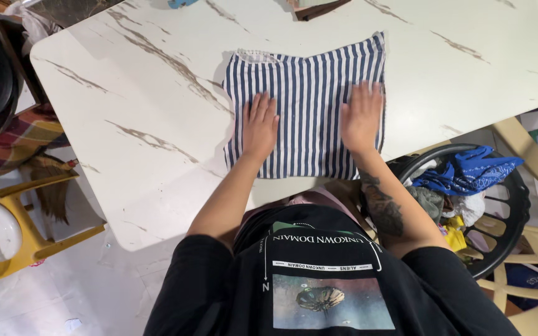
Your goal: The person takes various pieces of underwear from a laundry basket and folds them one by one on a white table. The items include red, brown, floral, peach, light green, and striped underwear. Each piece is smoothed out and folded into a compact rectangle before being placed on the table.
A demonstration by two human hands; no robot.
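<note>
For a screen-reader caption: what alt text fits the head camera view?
Seen from above, a person presses both palms flat on a folded blue-and-white striped garment on a white marble-patterned table, left hand and right hand side by side. A black laundry basket of clothes stands at the right.

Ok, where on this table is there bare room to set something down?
The marble-look table is bare left of the striped cloth, and on the right toward the rounded corner. Both hands, left and right, lie flat on the cloth. The far edge holds a few items; the black basket is crowded.
</note>
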